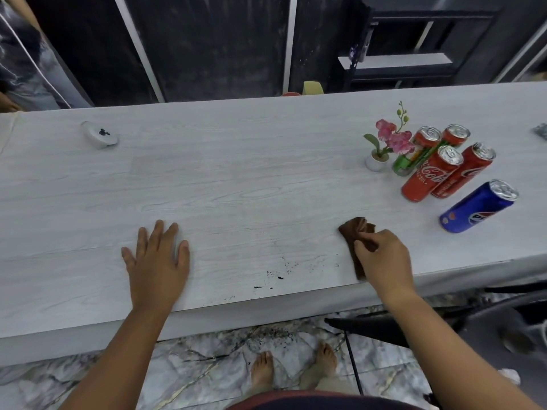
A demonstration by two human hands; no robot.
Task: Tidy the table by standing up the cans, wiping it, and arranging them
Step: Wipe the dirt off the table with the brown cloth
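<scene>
The person stands at a long pale table (236,179). The left hand (157,258) lies flat on the table top, palm down, the fingers spread wide, and it holds nothing. The right hand (384,258) is near the front edge, more to the right. Its fingers are closed in a pinch on a brown cloth (356,232). The cloth is crumpled; one part sticks out beyond the fingers, and another part runs under the hand toward the table edge. The cloth touches the table.

Between the two hands, close to the front edge, there are small black specks (275,275) on the surface.

The cans are at the right side of the table, well apart from the left hand. Four red cans (429,176) stand upright in a tight group, touching each other. A blue can (476,207) stands upright just in front of them, a little apart, and it is the can nearest to the right hand. Just beside the red cans, on their left, there is a small white pot with pink flowers (384,143) and a green glass (402,165).

Far at the left, near the back edge, a small round white thing (100,134) lies on the table; I cannot tell what it is.
</scene>
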